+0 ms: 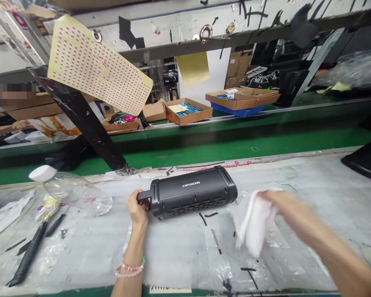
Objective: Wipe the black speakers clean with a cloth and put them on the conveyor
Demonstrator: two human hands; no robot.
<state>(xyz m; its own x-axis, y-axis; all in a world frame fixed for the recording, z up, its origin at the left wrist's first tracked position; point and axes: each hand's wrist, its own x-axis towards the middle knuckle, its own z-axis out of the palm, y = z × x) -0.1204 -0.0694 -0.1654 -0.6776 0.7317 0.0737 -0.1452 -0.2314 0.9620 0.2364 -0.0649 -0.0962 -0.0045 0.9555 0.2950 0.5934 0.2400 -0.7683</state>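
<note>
A black speaker (193,190) with the word MERCURY on it lies on its side on the grey work mat (173,251). My left hand (137,207) is closed round the handle at the speaker's left end. A pink bead bracelet sits on that wrist. My right hand (273,198) is just right of the speaker and blurred by motion. It grips a white cloth (254,225) that hangs down over the mat.
A clear plastic bottle (74,189) with a white cap lies at the left, beside black tools (29,253). A green conveyor belt (204,150) runs behind the mat. Cardboard boxes (188,111) of parts stand beyond it. A dotted yellow sheet (95,66) hangs above.
</note>
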